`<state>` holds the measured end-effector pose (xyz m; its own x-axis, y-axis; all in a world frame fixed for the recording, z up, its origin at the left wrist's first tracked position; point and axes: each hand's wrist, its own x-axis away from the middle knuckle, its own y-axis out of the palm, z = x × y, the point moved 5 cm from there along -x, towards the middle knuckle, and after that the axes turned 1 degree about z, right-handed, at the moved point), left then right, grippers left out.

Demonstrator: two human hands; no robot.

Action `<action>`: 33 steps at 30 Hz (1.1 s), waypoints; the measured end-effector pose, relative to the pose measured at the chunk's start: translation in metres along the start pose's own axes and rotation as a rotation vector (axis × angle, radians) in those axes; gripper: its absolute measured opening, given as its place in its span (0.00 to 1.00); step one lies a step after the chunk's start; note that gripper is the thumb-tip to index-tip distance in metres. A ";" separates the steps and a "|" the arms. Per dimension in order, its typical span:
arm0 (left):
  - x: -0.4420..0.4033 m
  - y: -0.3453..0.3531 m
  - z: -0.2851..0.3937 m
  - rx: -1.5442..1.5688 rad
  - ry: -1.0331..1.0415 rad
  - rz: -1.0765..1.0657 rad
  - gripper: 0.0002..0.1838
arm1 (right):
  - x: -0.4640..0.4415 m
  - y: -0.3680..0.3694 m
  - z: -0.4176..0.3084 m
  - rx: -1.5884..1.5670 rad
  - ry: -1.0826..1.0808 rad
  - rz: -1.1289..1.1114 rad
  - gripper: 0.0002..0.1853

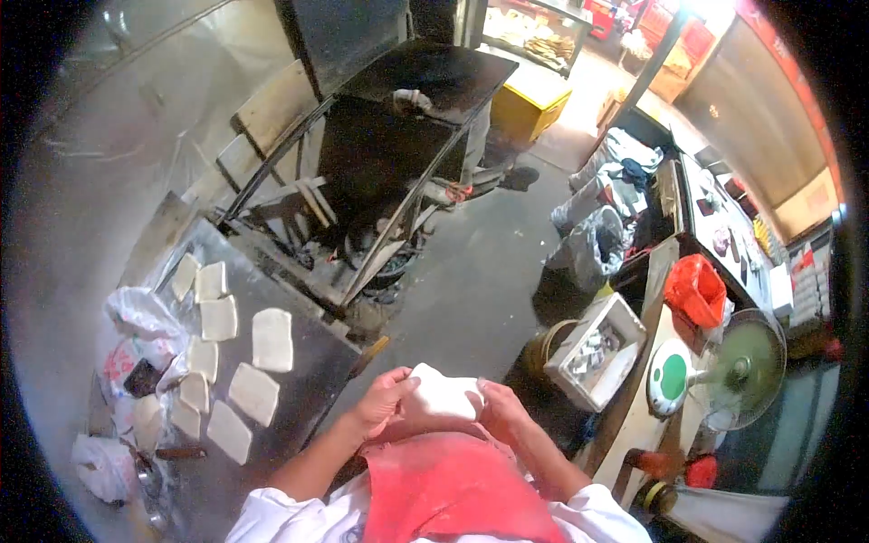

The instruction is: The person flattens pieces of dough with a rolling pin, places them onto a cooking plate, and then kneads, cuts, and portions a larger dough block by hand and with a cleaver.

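A pale, flat piece of dough is stretched between my two hands, in front of a red apron. My left hand pinches its left edge. At the opposite edge, my right hand grips the dough between thumb and fingers. On the dark worktop to the left lie several similar flat dough pieces, among them one dough piece set apart and another dough piece below it.
A plastic bag rests at the worktop's left side. Ahead stands a dark-topped stand. To the right are a white box, a red bag and a fan on a bench. Grey floor runs between.
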<state>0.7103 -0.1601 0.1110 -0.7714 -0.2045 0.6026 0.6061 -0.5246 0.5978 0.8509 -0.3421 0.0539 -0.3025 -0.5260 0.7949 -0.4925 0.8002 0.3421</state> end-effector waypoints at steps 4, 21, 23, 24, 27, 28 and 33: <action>-0.059 0.017 0.023 -0.429 0.129 0.039 0.07 | -0.009 -0.009 -0.074 0.072 -0.148 -0.044 0.14; -0.193 0.102 0.108 -0.030 0.566 0.431 0.08 | -0.128 -0.007 -0.334 0.250 -0.164 -0.363 0.15; -0.191 0.104 0.124 0.009 0.621 0.536 0.07 | -0.139 0.014 -0.356 0.251 -0.215 -0.511 0.15; -0.191 0.105 0.131 0.016 0.622 0.552 0.07 | -0.148 0.025 -0.361 0.256 -0.202 -0.520 0.15; -0.202 0.094 0.149 0.128 0.669 0.520 0.08 | -0.185 0.052 -0.352 0.308 -0.089 -0.507 0.15; -0.210 0.081 0.149 0.127 0.671 0.517 0.08 | -0.201 0.053 -0.347 0.477 -0.100 -0.409 0.16; -0.246 0.058 0.181 0.231 0.614 0.614 0.10 | -0.242 0.087 -0.387 0.512 -0.118 -0.421 0.15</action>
<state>0.9703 0.0093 0.0934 -0.2259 -0.8348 0.5020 0.9187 -0.0111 0.3949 1.1975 -0.0339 0.0851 -0.0724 -0.8147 0.5754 -0.9041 0.2972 0.3069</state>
